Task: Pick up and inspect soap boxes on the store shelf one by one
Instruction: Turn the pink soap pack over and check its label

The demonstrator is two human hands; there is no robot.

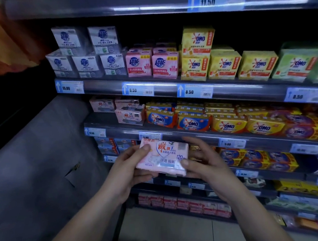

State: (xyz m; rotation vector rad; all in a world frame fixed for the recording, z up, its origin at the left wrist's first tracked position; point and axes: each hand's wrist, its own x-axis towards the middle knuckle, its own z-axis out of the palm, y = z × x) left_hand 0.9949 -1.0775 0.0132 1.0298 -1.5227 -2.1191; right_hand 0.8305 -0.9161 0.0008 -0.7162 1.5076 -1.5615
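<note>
**A:** Head view. Where is the box sitting, and what are my hands doing with it?

**B:** You are holding the pink soap box (162,156) clear of the shelf (193,135), in front of its price rail, with the printed face tilting up towards you. Your left hand (127,165) is gripping the left end, thumb lying on the top face and the other fingers (145,175) curling underneath. Your right hand (204,160) is pinching the right end, thumb pressing the lower corner and the remaining fingers reaching behind the box. Neither hand is free.

**A:** How am I judging its handling?

**B:** You are probably dealing with a light, stiff block. The glossy wrap is catching the light, so it is likely slippery and may be sliding a little over the bar inside. The corners and wrap seams are the parts most likely to dent or tear.

**A:** Where am I taking hold when turning it?

**B:** You are safest gripping the two short ends, as now, and leaving the printed faces uncovered for reading. The matching pink boxes (130,115) are lying one shelf above, to the left.
</note>
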